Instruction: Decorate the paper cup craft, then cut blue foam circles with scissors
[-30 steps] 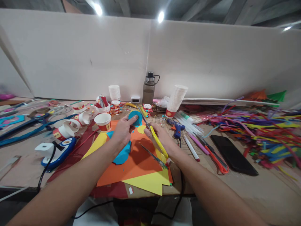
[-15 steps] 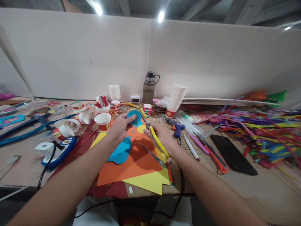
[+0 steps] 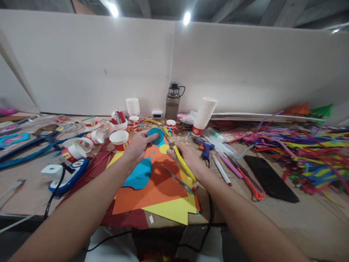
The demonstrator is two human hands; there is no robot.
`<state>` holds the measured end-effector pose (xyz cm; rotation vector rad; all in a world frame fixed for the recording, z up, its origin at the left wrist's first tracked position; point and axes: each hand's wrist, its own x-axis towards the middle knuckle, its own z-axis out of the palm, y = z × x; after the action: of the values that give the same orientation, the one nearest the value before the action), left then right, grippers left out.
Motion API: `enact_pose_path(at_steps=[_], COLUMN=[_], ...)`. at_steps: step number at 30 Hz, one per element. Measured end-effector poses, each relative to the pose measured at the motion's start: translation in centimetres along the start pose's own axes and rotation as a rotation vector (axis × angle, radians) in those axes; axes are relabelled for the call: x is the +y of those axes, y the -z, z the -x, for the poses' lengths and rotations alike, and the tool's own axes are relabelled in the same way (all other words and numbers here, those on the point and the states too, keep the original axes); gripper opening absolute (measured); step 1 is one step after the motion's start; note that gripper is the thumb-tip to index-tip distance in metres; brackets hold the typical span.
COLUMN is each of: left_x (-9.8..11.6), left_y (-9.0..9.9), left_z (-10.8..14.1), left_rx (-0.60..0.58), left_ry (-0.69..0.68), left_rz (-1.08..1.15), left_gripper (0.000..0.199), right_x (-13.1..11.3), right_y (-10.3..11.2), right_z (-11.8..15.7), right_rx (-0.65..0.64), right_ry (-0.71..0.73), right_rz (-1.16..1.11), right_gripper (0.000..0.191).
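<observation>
Between the thumb and fingers of my left hand (image 3: 139, 147) is a round blue paper disc (image 3: 153, 135). My right hand (image 3: 185, 157) grips yellow-handled scissors (image 3: 183, 163), whose blades point up and left beside the disc. Below the hands lies an orange sheet (image 3: 155, 194) with yellow paper (image 3: 174, 211) partly under it. A cut blue paper piece (image 3: 140, 176) rests on the orange sheet near my left wrist. A yellow paper circle (image 3: 164, 149) sits between the hands. A pen (image 3: 177, 179) lies slantwise on the orange sheet.
A paper cup (image 3: 119, 140) stands left of my hands, a cup stack (image 3: 204, 114) behind right. A bottle (image 3: 172, 102) is against the wall. To the right lie a blue glue gun (image 3: 206, 150), a phone (image 3: 269, 178) and colourful pipe cleaners (image 3: 313, 156). A power strip (image 3: 69, 178) sits left.
Hardly anything differs. Both hands keep the disc and scissors in nearly the same place; the scissors' blades look slightly shifted.
</observation>
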<state>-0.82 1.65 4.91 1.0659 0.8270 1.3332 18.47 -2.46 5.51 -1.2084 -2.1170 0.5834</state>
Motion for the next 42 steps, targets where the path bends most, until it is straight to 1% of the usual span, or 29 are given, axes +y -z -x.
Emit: enact_pose_path(at_steps=[10, 18, 21, 27, 36, 42], left_x=[0.5, 0.0, 0.0, 0.4, 0.5, 1.3], left_y=[0.5, -0.7, -1.0, -1.3, -0.7, -0.5], left_z=[-0.2, 0.2, 0.5, 0.8, 0.6, 0.6], left_rx=[-0.013, 0.029, 0.030, 0.029, 0.004, -0.041], left_ry=[0.001, 0.032, 0.038, 0.038, 0.044, 0.087], left_rz=[-0.036, 0.087, 0.084, 0.072, 0.037, 0.014], left_gripper=[0.020, 0.025, 0.026, 0.028, 0.025, 0.026], right_x=[-0.2, -0.3, -0.3, -0.2, -0.6, -1.0], right_y=[0.1, 0.0, 0.0, 0.0, 0.2, 0.4], right_z=[0.1, 0.1, 0.1, 0.2, 0.2, 0.2], right_rx=[-0.020, -0.050, -0.036, -0.020, -0.026, -0.029], right_ry=[-0.017, -0.011, -0.024, 0.001, -0.025, -0.072], right_rz=[-0.010, -0.097, -0.105, -0.092, -0.030, 0.000], right_gripper=[0.033, 0.031, 0.030, 0.029, 0.032, 0.033])
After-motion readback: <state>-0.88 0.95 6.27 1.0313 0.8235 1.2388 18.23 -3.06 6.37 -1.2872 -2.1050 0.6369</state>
